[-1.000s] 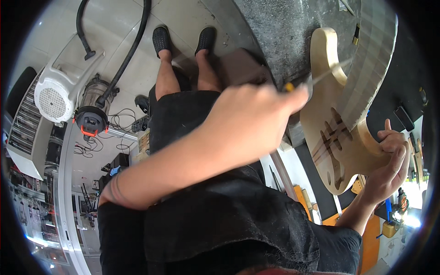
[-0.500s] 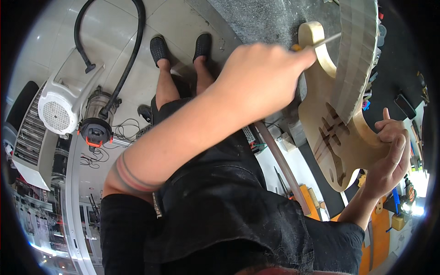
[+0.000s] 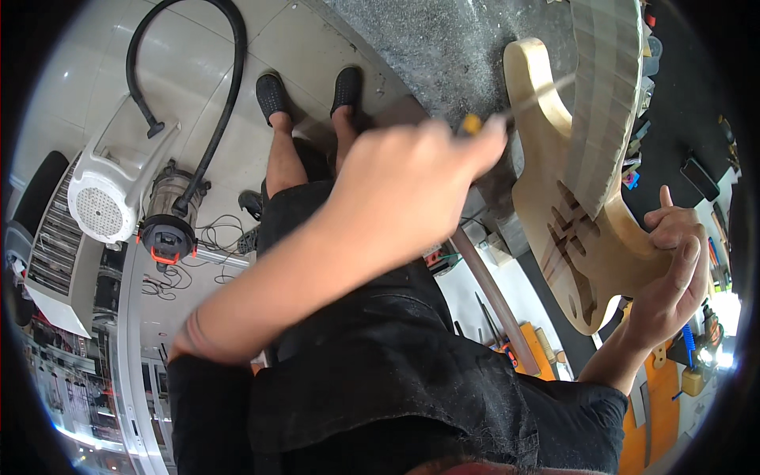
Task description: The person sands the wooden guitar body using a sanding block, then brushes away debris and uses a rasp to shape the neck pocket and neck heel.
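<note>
My left hand (image 3: 408, 178) is closed round a slim tool with a yellow and dark handle (image 3: 472, 124). Its thin metal shaft (image 3: 542, 95), smeared by motion, points up and right across the horn of a pale, unfinished wooden guitar body (image 3: 538, 198). The exact kind of tool cannot be made out. Dark routed slots (image 3: 571, 218) show in the wood. My right hand (image 3: 677, 265) grips the body's right edge, thumb on the near side. A curved, grey, ribbed band (image 3: 606, 111) overlaps the body's upper right part.
Beyond the guitar body lies a dusty grey surface (image 3: 443, 47). A dark bench (image 3: 693, 103) with a phone (image 3: 700, 176) is at the right. On the floor at left stand a vacuum cleaner (image 3: 168, 229) with a black hose (image 3: 237, 71), cables and a white stool (image 3: 103, 207).
My left hand has drawn back left and down with the tool, away from the guitar body. My right hand and the body have barely moved.
</note>
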Available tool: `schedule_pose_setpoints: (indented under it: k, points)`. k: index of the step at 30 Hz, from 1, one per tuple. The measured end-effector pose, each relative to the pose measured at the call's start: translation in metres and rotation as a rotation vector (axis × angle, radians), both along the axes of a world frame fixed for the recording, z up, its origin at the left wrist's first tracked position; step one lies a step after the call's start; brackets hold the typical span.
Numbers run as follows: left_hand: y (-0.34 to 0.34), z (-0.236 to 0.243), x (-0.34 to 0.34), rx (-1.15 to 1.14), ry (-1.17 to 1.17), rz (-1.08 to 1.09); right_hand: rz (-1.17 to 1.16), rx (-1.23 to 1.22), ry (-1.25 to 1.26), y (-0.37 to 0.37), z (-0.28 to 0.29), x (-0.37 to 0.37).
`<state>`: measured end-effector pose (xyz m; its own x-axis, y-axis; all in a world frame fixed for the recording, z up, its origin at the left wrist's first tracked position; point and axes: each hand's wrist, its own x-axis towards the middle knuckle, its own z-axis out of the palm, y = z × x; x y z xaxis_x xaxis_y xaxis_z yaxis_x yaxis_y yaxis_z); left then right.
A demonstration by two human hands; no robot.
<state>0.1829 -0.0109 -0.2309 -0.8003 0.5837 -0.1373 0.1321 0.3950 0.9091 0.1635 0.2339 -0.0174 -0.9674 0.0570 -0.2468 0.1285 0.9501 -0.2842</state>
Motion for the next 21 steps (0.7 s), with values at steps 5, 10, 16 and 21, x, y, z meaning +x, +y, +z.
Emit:
schedule_pose_setpoints:
  k: [5,10,16,21]
  points:
    - [0.034,-0.018,-0.022,0.058,0.015,0.055,-0.005,0.01,0.009,-0.003,-0.002,0.0]
    - [0.002,0.0,-0.004,0.01,-0.017,0.015,-0.007,0.011,0.002,-0.004,0.0,-0.001]
    - [0.012,-0.003,-0.001,0.015,0.033,0.037,-0.006,0.019,0.004,-0.005,-0.002,0.0]
    - [0.027,-0.025,-0.028,0.009,0.112,0.075,0.008,0.032,0.0,-0.008,-0.002,-0.001]
